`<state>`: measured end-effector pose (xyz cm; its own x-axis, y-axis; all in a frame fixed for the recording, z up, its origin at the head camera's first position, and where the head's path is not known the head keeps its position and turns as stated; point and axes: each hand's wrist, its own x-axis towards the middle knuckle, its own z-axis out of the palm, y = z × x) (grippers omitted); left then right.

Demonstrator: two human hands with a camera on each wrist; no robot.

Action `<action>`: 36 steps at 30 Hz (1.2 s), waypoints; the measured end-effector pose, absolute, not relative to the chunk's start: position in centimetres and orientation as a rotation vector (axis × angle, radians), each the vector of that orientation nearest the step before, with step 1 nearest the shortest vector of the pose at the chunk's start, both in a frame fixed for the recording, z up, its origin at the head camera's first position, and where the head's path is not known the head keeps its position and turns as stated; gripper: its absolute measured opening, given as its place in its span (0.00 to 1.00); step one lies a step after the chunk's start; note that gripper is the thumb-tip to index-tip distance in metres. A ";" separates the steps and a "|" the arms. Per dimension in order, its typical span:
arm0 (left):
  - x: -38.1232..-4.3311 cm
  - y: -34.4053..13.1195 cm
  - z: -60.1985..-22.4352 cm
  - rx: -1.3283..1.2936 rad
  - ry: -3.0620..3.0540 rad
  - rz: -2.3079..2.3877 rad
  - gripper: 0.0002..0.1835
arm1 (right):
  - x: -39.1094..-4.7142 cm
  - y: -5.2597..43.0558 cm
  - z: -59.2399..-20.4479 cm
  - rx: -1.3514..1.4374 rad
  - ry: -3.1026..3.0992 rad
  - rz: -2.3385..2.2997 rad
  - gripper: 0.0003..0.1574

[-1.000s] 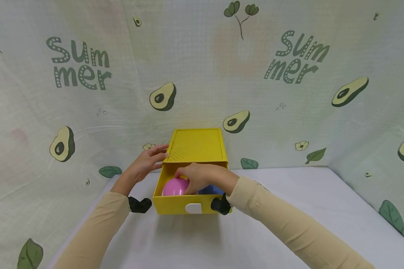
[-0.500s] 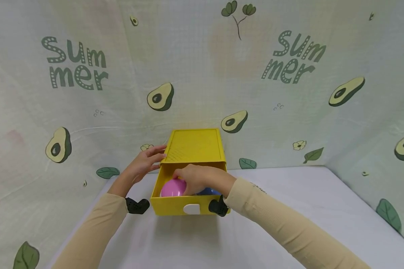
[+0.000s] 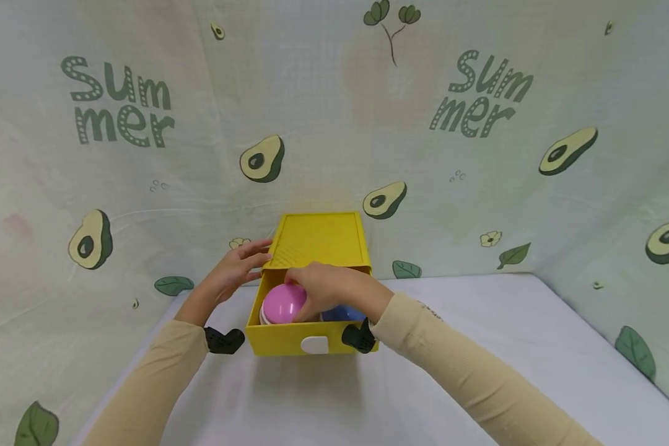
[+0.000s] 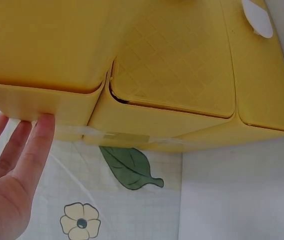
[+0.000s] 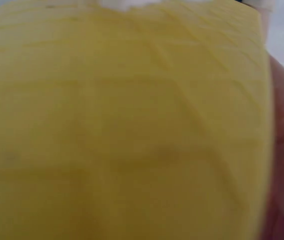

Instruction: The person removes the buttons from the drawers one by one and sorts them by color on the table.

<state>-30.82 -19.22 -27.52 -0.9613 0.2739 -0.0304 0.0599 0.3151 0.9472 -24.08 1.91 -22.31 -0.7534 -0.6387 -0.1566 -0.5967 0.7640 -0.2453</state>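
Observation:
A yellow drawer [image 3: 275, 339] with a white handle [image 3: 314, 344] stands pulled out of a yellow drawer cabinet [image 3: 319, 238]. My right hand [image 3: 326, 286] reaches into it and grips a round, glossy pink thing [image 3: 283, 303] with a white lower edge, thumb in front and fingers over its far side. Beside it lies something blue [image 3: 342, 313], partly hidden by this hand. My left hand [image 3: 231, 272] rests its straight fingertips on the cabinet's left side; the left wrist view shows those fingers [image 4: 40, 137] on the yellow wall. The yellow drawer front [image 5: 121, 120] fills most of the right wrist view.
More closed drawers [image 4: 177, 65] of the cabinet show in the left wrist view. A white table [image 3: 451, 359] lies below, and a cloth [image 3: 323, 124] printed with avocados and lettering hangs behind. Both wrists carry black cameras [image 3: 225, 341].
The pink thing has risen slightly in the drawer with my right hand, so its white lower edge now shows. My left hand stays against the cabinet. The head view shifts a little.

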 end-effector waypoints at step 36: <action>-31.0 -19.3 -27.6 0.285 2.376 1.707 0.34 | -21.5 10.9 -21.5 -0.908 2.858 -1.167 0.43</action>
